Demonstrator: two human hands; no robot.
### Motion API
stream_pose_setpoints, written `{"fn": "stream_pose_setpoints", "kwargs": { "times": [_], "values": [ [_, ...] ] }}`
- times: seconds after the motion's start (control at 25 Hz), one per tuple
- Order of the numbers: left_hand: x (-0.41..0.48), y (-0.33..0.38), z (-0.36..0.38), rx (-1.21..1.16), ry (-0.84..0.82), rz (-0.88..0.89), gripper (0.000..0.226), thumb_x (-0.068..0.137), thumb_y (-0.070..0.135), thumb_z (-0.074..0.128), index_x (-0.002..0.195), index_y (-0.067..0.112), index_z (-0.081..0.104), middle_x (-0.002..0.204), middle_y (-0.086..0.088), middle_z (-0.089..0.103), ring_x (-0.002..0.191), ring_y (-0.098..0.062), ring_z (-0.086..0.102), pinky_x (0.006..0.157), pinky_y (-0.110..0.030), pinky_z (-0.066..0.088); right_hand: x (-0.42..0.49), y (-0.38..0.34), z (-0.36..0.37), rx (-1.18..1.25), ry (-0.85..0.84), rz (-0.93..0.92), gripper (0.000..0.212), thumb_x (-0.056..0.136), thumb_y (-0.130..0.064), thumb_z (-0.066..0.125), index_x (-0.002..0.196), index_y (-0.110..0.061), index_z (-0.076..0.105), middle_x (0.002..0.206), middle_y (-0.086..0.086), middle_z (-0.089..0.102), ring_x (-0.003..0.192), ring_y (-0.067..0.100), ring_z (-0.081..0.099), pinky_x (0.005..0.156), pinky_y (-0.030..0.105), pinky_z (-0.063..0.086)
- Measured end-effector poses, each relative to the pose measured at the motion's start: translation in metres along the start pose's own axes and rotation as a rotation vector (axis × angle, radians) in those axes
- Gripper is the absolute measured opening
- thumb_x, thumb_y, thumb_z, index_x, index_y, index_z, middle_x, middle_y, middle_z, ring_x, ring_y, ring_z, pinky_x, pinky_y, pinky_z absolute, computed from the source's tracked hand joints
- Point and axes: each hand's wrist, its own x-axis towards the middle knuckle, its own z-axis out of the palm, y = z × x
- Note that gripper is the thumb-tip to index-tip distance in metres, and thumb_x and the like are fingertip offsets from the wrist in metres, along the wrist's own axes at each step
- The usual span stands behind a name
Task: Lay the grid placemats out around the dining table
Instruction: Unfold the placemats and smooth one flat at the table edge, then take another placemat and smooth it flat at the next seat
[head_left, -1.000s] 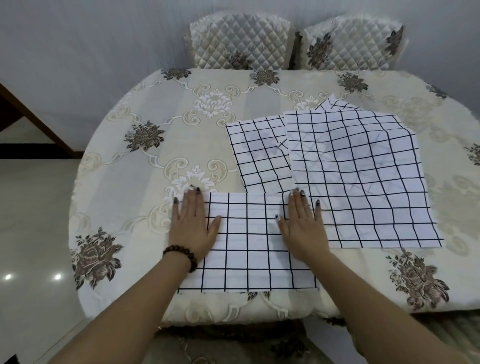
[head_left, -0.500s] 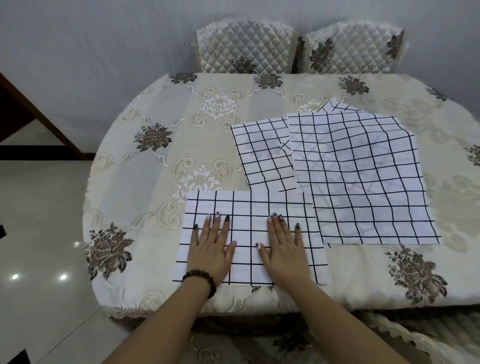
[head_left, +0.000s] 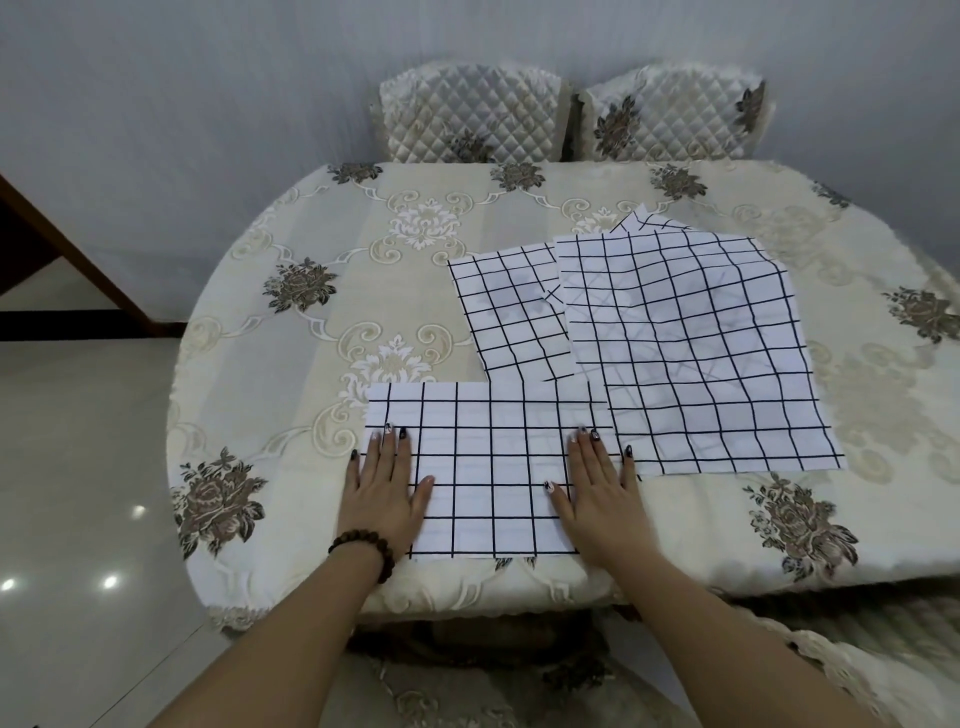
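Note:
A white placemat with a black grid (head_left: 488, 467) lies flat at the near edge of the dining table (head_left: 291, 364). My left hand (head_left: 384, 493) presses flat on its left edge, fingers spread, and wears a bead bracelet. My right hand (head_left: 602, 493) lies flat on its right edge. Behind it a loose pile of grid placemats (head_left: 691, 353) lies slightly rumpled on the right, overlapping the near mat's right corner. Another grid placemat (head_left: 509, 306) sticks out from under the pile on its left.
The table wears a cream floral tablecloth. Two quilted chairs (head_left: 472, 119) (head_left: 670, 119) stand against the wall at the far side. Shiny tiled floor (head_left: 78, 467) lies to the left. A chair back with lace trim (head_left: 857, 670) shows at the bottom right.
Both hands slid down the near placemat toward me, then moved apart from its middle to its left and right edges, smoothing it flat. My head moved back slightly.

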Motion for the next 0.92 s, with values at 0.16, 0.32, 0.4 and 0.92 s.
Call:
{"fn": "stream_pose_setpoints", "kwargs": {
  "times": [0.16, 0.32, 0.4, 0.92],
  "values": [
    [-0.004, 0.0, -0.021, -0.259, 0.026, -0.024, 0.078, 0.089, 0.059, 0.009, 0.152, 0.014, 0.0, 0.161, -0.002, 0.001, 0.148, -0.015, -0.004, 0.119, -0.032, -0.006, 0.003, -0.002, -0.021, 0.169, -0.091, 0.042, 0.084, 0.081, -0.067, -0.014, 0.149, -0.017, -0.011, 0.156, -0.002, -0.019, 0.142, 0.009, -0.019, 0.116, 0.039, -0.012],
    [-0.017, 0.027, -0.07, -0.58, 0.174, 0.027, 0.056, 0.1, 0.036, 0.033, 0.149, 0.01, 0.023, 0.157, -0.004, 0.023, 0.145, -0.017, 0.018, 0.117, -0.026, 0.012, -0.012, -0.017, -0.075, 1.0, 0.051, 0.274, 0.052, 0.1, -0.039, 0.028, 0.147, -0.015, 0.031, 0.156, 0.002, 0.027, 0.144, 0.016, 0.022, 0.114, 0.029, 0.015],
    [-0.028, 0.05, -0.093, -0.807, 0.221, 0.026, 0.049, 0.1, 0.033, 0.038, 0.144, 0.011, 0.037, 0.149, -0.001, 0.039, 0.139, -0.016, 0.033, 0.114, -0.026, 0.023, -0.027, -0.02, -0.103, 1.336, 0.118, 0.397, 0.044, 0.1, -0.036, 0.031, 0.137, -0.018, 0.048, 0.144, 0.001, 0.045, 0.135, 0.017, 0.038, 0.107, 0.031, 0.025],
    [-0.106, 0.246, -0.134, -1.445, -0.259, 0.254, 0.039, 0.1, 0.037, 0.033, 0.114, 0.015, 0.062, 0.119, -0.005, 0.066, 0.113, -0.014, 0.061, 0.102, -0.036, 0.044, -0.182, 0.079, -0.152, 1.731, 0.82, 0.6, 0.032, 0.101, -0.022, 0.031, 0.106, -0.014, 0.061, 0.103, 0.006, 0.064, 0.095, 0.019, 0.06, 0.079, 0.026, 0.046]
  ]
}}
